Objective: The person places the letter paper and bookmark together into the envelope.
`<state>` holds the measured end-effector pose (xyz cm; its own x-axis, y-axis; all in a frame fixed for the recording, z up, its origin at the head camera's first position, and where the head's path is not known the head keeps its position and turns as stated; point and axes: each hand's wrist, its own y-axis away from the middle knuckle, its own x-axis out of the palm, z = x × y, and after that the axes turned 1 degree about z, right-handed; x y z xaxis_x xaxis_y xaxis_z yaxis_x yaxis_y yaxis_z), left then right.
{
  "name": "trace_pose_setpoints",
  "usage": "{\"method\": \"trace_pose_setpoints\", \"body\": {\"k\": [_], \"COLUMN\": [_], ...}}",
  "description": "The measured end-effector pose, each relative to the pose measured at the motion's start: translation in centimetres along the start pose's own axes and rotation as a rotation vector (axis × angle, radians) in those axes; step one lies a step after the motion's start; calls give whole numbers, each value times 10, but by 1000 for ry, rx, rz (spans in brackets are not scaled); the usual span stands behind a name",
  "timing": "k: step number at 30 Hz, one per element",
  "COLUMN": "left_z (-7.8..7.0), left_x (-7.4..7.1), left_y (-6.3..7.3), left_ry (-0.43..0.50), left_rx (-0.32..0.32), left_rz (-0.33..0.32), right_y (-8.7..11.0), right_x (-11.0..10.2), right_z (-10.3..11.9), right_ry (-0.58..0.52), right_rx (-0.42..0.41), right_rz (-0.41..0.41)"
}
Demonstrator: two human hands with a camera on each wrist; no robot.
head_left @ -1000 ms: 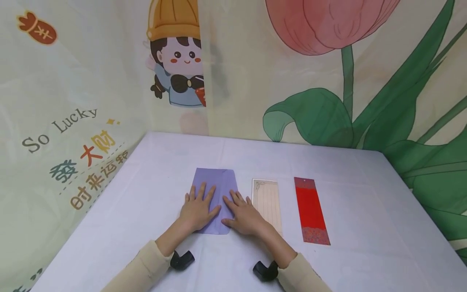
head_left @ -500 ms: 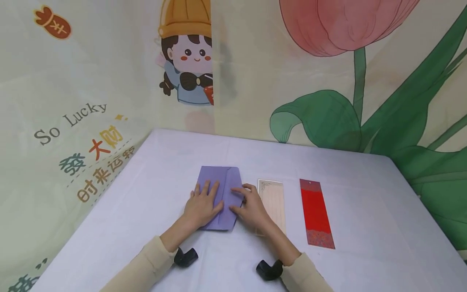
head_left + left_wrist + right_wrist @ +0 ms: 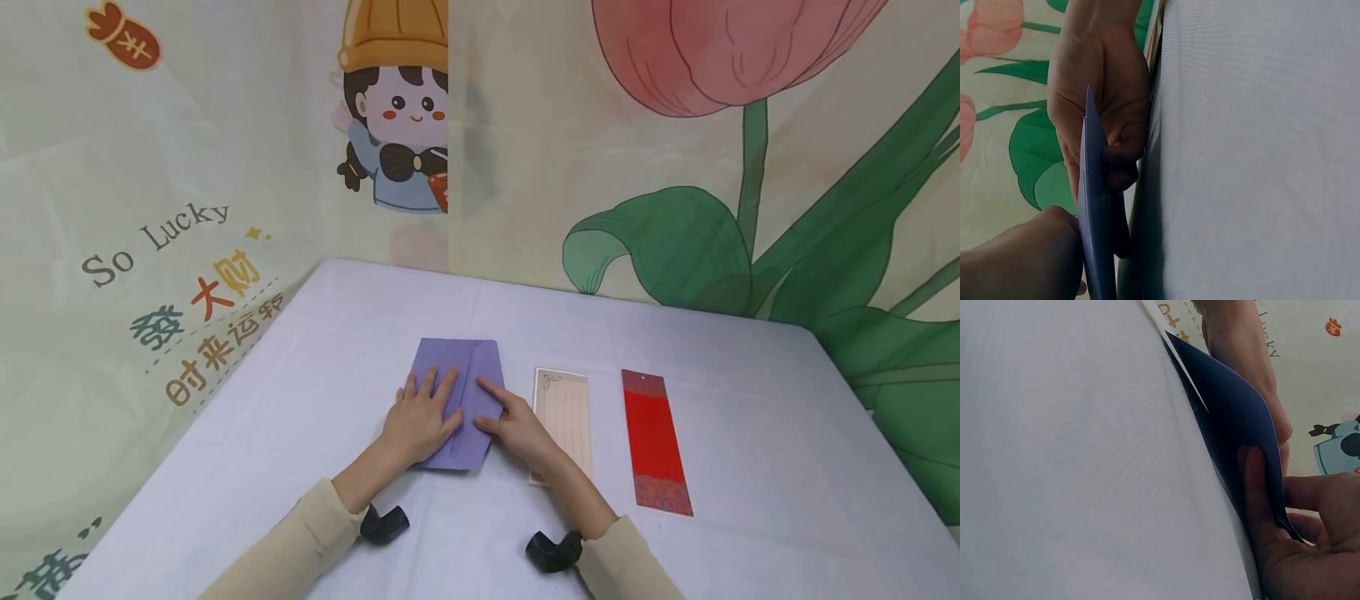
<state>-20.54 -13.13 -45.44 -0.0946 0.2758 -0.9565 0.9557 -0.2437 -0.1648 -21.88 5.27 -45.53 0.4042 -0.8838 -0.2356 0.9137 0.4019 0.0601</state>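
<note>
I'm seeing the purple folded paper (image 3: 467, 392) lying beneath the fingers of the left hand (image 3: 420, 423), which are resting spread wide; the right hand (image 3: 521, 429) is pinching the paper's edge, narrowly, between thumb and fingers.

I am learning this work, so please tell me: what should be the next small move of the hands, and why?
Probably the right hand should raise the right edge of the purple envelope a little: its fingers reach underneath, and the left hand lies on top, so it may steady the rest.
</note>
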Motion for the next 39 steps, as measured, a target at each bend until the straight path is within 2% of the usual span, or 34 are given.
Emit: {"method": "trace_pose_setpoints", "body": {"k": [5,9,16,20,25,30,39], "left_z": [-1,-4,-8,-9,-8,-7,-9], "left_x": [0,-2,-6,-5,-5,-4,-3], "left_y": [1,2,1,0,-2,-4,-4], "left_ry": [21,38,97,98,77,102,102], "left_rx": [-9,-36,-103,-143,-115,-89,-118], "left_rz": [-5,-6,-8,12,-35,-84,-80], "right_y": [1,5,9,11,11,12,15], "right_x": [0,1,0,-2,-4,-5,-3], "right_z": [-1,-1,-4,-5,-6,-9,-7], "right_ry": [-78,-142,-152,-210,-240,-259,-274], "right_rx": [26,35,-5,-28,-49,-45,-68], "right_rz": [31,22,-17,11,26,15,23]}}
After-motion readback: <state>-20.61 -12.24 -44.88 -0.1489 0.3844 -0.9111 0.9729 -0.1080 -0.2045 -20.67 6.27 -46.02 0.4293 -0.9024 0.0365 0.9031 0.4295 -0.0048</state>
